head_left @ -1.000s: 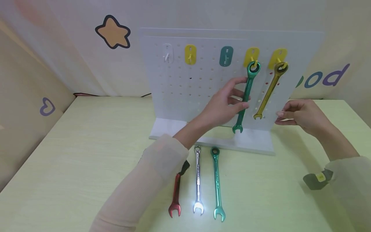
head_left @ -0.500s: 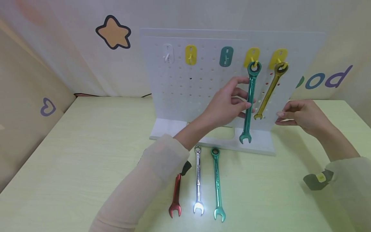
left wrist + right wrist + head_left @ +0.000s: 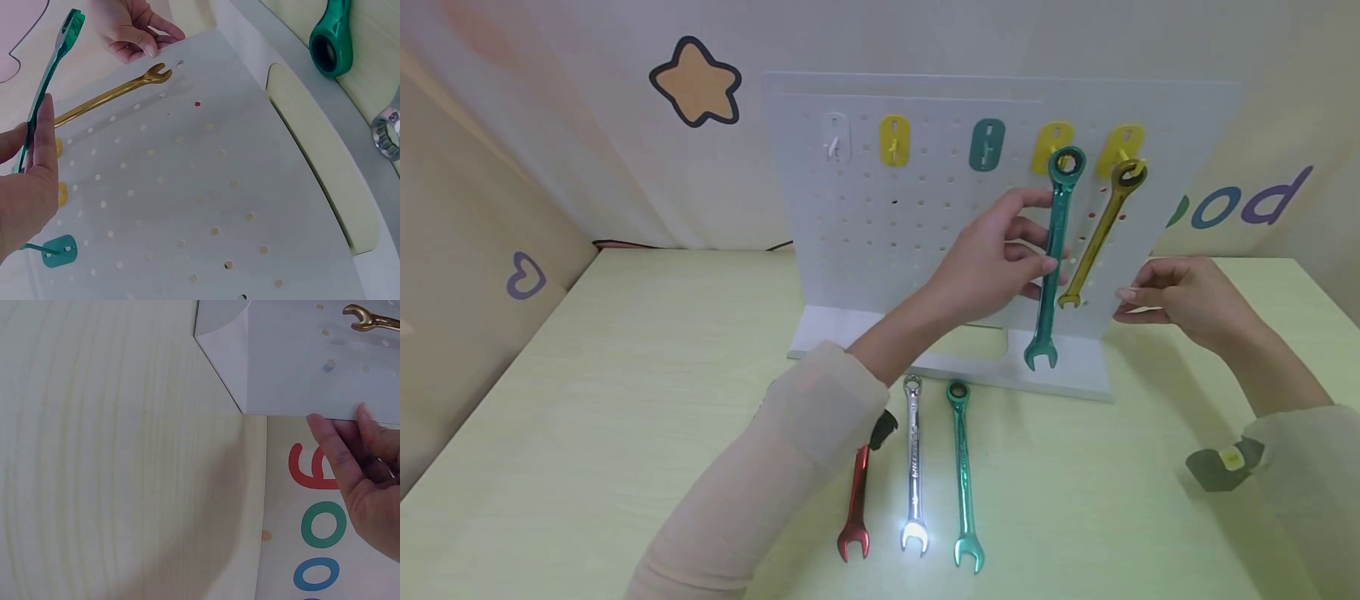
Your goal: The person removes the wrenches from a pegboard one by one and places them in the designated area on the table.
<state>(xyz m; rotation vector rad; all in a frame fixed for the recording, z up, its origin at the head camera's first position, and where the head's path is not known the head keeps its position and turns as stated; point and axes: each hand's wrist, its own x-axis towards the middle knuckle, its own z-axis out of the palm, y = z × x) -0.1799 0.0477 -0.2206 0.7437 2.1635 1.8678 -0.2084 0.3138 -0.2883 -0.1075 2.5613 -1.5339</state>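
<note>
My left hand [image 3: 992, 267] pinches the green wrench [image 3: 1056, 250] mid-shaft, upright before the pegboard [image 3: 865, 233], ring end level with its yellow hook [image 3: 1051, 146]. My right hand [image 3: 1180, 296] grips the pegboard's right edge, presumably steadying it. The gold wrench [image 3: 1097, 233] hangs just right.

Left hand [image 3: 996, 258] raised, arm extended forward, fingers and thumb pinching; right hand [image 3: 1180, 293] level beside it, fingertips together, forearm angled inward.
</note>
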